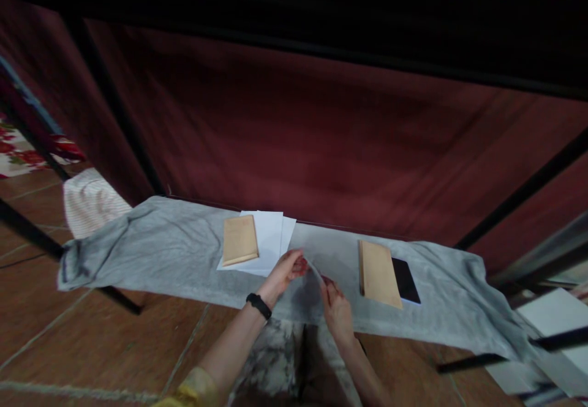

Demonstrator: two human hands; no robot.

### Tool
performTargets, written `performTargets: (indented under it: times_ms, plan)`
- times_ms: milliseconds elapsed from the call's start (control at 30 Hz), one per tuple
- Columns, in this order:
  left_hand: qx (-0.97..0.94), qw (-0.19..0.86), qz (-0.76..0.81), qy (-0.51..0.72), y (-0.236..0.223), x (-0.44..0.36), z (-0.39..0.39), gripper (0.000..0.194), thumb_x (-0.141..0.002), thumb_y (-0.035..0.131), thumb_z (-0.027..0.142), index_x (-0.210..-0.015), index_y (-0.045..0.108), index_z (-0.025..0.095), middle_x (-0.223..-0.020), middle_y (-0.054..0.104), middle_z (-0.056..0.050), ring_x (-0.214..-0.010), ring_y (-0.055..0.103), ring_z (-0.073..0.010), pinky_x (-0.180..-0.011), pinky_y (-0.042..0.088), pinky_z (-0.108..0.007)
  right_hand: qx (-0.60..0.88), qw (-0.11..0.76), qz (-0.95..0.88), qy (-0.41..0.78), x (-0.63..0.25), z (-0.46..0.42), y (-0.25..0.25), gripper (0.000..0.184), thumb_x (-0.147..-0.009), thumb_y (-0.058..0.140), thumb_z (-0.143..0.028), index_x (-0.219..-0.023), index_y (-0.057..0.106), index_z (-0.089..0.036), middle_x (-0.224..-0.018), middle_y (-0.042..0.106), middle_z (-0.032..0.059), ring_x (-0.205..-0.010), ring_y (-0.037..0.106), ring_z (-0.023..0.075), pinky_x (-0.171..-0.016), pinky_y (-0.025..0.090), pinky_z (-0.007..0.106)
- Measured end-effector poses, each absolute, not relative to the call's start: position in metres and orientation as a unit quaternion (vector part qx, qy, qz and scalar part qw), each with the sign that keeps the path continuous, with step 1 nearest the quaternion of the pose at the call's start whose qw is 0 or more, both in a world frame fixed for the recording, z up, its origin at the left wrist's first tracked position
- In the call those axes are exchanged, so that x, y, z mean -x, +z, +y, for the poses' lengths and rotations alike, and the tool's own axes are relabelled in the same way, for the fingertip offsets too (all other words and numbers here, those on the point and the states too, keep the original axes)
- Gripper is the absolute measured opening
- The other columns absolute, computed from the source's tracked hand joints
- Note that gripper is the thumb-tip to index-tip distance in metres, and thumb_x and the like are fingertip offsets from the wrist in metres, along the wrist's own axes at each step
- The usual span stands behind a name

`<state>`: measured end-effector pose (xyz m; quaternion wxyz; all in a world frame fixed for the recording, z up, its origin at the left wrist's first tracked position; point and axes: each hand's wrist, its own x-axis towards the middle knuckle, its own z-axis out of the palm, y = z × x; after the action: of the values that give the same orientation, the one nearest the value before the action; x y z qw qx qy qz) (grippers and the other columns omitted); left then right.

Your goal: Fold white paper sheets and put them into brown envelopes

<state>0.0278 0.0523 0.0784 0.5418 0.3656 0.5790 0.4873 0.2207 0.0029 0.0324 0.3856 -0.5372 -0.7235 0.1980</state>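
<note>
A thin white paper (pixel 315 270) is pinched between my two hands above the grey cloth, seen nearly edge-on; whether it is folded I cannot tell. My left hand (pixel 288 269), with a black band on its wrist, has its fingers closed on the upper left end. At the lower right end, my right hand (pixel 337 310) grips it with thumb and fingers. To the left lie several white sheets (pixel 270 235), partly covered by a stack of brown envelopes (pixel 239 239). Right of my hands rests another brown envelope stack (pixel 380 272), overlapping a dark flat rectangular object (pixel 406 280).
The grey cloth (pixel 169 248) covers a low, long surface with dark metal legs. A dark red curtain or panel (pixel 303 144) stands behind it, under a black beam (pixel 294 21). A striped cloth (pixel 92 202) hangs at the left; white boards (pixel 558 315) are at the right.
</note>
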Motion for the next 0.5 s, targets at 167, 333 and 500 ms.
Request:
performTargets:
  times_ms: [167, 333, 500]
  plan:
    - [-0.262, 0.557, 0.579, 0.535, 0.065, -0.037, 0.023, 0.058, -0.070, 0.078, 0.054, -0.115, 0.058, 0.023, -0.097, 0.067, -0.005, -0.097, 0.065, -0.0212, -0.072, 0.050, -0.027, 0.499, 0.519, -0.470, 0.510, -0.209, 0.013, 0.057, 0.049, -0.087, 0.054, -0.064, -0.095, 0.071, -0.018, -0.085, 0.076, 0.0085, -0.076, 0.071, 0.0238, -0.067, 0.056, 0.033]
    - [-0.285, 0.572, 0.552, 0.536, 0.037, -0.047, 0.008, 0.072, -0.069, 0.076, 0.024, -0.136, 0.048, 0.021, -0.088, 0.066, -0.002, -0.079, 0.066, -0.0174, -0.069, 0.051, -0.028, 0.462, 0.552, -0.322, 0.615, -0.204, 0.007, 0.050, 0.049, -0.070, 0.076, -0.058, -0.097, 0.069, -0.017, -0.092, 0.077, 0.0083, -0.079, 0.072, 0.0227, -0.070, 0.059, 0.033]
    - [-0.457, 0.426, 0.631, 0.459, 0.030, -0.031, 0.031, 0.077, -0.070, 0.062, 0.010, -0.144, 0.045, 0.015, -0.065, 0.055, 0.007, -0.058, 0.055, -0.0123, -0.059, 0.045, -0.023, 0.497, 0.583, -0.289, 0.574, -0.222, 0.011, 0.029, 0.050, -0.063, 0.080, -0.052, -0.098, 0.065, -0.019, -0.081, 0.073, 0.0020, -0.064, 0.068, 0.0178, -0.065, 0.060, 0.033]
